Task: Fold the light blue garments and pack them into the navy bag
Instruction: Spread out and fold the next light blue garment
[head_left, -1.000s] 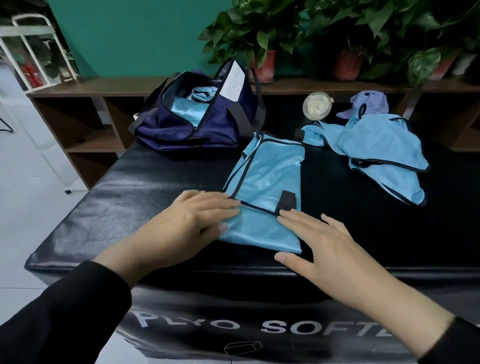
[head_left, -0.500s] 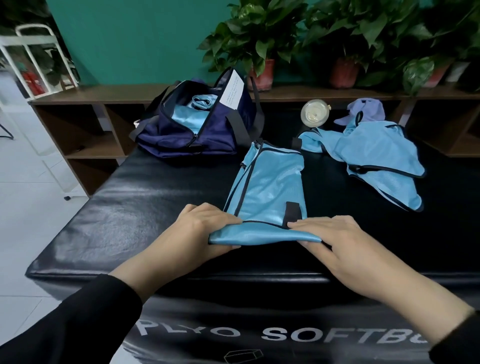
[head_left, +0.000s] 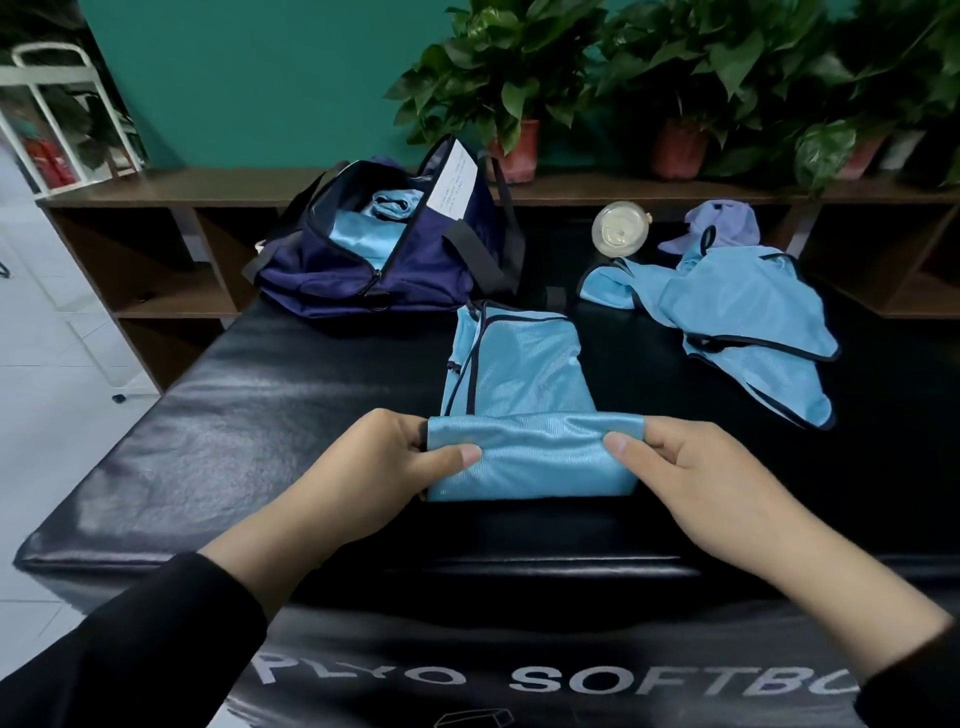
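Light blue garment (head_left: 519, 384): on black mat (head_left: 260, 415), long axis running away from person toward navy bag (head_left: 374, 260). Near hem lifted, pinched at both corners — left hand (head_left: 395, 467) at left corner, right hand (head_left: 691, 478) at right, thumbs on top, fingers curled under. Fold edge lies crosswise btwn hands. Bag far-left, open; left hand nearer it. 2nd garment (head_left: 737, 317) unfolded, far right.
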